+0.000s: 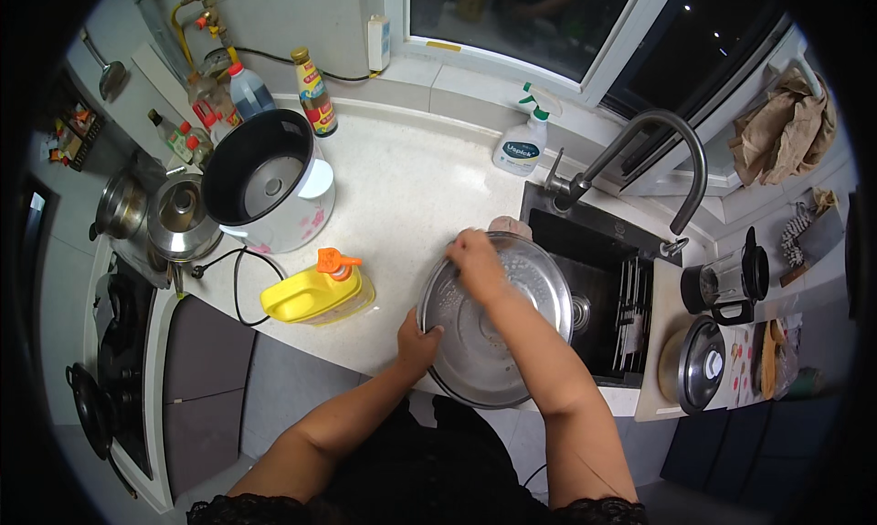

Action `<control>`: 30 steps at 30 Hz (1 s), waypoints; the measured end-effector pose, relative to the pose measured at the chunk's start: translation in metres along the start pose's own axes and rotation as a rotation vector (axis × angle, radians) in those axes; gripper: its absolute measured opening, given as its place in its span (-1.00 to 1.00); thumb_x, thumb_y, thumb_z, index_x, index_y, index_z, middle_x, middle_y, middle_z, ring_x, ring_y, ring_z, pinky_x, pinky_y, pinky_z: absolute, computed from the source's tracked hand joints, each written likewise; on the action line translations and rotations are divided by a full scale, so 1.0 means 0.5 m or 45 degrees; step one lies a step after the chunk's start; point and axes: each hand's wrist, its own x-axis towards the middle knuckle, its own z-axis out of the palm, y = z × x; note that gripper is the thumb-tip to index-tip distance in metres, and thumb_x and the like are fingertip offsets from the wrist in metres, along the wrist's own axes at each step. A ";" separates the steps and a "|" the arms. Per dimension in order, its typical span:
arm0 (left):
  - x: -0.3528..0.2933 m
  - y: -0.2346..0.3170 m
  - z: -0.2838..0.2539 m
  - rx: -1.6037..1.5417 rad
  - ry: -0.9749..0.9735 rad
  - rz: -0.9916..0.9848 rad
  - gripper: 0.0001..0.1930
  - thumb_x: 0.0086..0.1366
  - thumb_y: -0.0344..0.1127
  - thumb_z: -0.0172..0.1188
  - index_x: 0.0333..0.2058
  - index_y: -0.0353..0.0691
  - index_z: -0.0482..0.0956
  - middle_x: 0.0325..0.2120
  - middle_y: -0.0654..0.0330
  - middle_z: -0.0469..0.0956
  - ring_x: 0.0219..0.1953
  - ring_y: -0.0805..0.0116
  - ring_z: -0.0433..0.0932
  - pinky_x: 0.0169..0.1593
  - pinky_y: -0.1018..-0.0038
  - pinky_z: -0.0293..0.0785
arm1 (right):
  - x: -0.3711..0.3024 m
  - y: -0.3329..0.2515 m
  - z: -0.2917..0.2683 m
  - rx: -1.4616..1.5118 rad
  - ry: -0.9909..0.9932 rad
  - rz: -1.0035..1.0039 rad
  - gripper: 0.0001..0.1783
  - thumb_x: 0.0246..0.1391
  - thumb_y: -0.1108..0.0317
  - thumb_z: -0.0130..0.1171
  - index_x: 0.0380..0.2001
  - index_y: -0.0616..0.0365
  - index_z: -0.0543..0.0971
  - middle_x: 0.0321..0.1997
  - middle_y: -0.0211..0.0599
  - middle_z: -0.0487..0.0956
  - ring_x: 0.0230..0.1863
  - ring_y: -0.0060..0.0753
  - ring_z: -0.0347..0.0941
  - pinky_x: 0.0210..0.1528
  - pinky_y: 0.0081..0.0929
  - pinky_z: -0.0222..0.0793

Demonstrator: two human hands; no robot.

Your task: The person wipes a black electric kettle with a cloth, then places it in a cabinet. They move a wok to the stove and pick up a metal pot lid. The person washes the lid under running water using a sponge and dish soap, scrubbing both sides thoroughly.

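Observation:
A wide, round stainless steel basin, wet with droplets, is at the counter's front edge beside the sink. My left hand grips its left rim, thumb on the inner side. Over the basin's far left part is my right hand, fingers curled in and slightly blurred. Whatever those fingers may hold is hidden. Just beyond the far rim a small pinkish-brown thing shows in part; its kind is unclear. To the left stands a yellow jug with an orange cap.
A black sink with a dark curved faucet lies at right. A spray bottle stands behind it. On the left are a large white pot with a dark inside, a sauce bottle and a black cord.

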 end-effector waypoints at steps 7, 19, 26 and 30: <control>-0.004 0.023 0.004 0.088 0.084 0.049 -0.75 0.04 -0.54 0.18 -0.25 -0.31 0.43 -0.49 0.31 0.46 -0.45 0.54 0.37 -0.34 0.56 0.35 | 0.019 -0.003 0.005 0.069 -0.164 -0.087 -0.89 -0.20 0.54 0.08 -0.55 0.14 0.58 -0.33 -0.12 0.42 -0.19 -0.04 0.34 -0.16 -0.27 0.36; 0.004 0.025 0.004 0.090 0.004 0.021 -0.66 0.03 -0.50 0.17 -0.15 -0.33 0.45 -0.46 0.09 0.54 -0.40 0.33 0.51 -0.27 0.42 0.43 | 0.044 0.074 -0.006 -0.043 -0.121 0.240 -0.82 -0.36 0.61 0.16 -0.58 0.10 0.61 -0.35 -0.19 0.47 -0.17 -0.10 0.38 -0.11 -0.37 0.35; 0.009 0.001 0.000 0.145 0.093 0.086 -0.67 0.03 -0.49 0.17 -0.17 -0.35 0.45 -0.46 0.07 0.55 -0.40 0.29 0.52 -0.27 0.40 0.43 | 0.022 -0.024 0.038 0.229 -0.295 0.009 -0.86 -0.28 0.57 0.13 -0.60 0.10 0.62 -0.33 -0.05 0.46 -0.17 -0.01 0.37 -0.08 -0.27 0.37; 0.003 0.018 0.009 0.094 0.070 0.079 -0.70 0.03 -0.52 0.18 -0.19 -0.36 0.45 -0.44 0.17 0.53 -0.38 0.37 0.49 -0.24 0.45 0.42 | 0.039 0.070 0.011 0.072 -0.155 0.435 -0.82 -0.32 0.61 0.16 -0.58 0.10 0.64 -0.32 -0.06 0.47 -0.13 0.01 0.37 -0.07 -0.25 0.36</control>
